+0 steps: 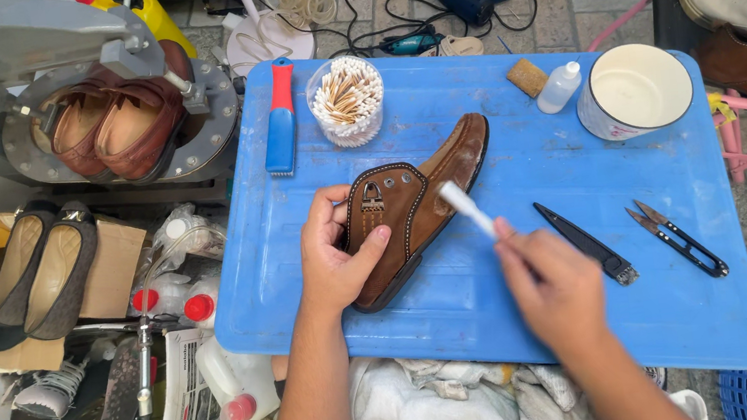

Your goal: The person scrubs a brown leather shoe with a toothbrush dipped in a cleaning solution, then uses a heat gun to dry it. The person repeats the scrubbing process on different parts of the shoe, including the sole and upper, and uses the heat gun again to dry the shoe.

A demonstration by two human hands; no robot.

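White rags (436, 411) bunched at 6 o'clock, against my lap. My right hand (554, 287) pinches a white swab stick (467, 210); my left hand (334, 260) clamps the brown loafer (416, 205), mid blue tray (585, 307). Risk: smearing if the shoe slips. 2 snips (629, 240) crowd 3 o'clock; open room at 5.

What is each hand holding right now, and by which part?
Left hand grips the brown shoe by its heel end. Right hand pinches a white stick-like tool at its lower end.
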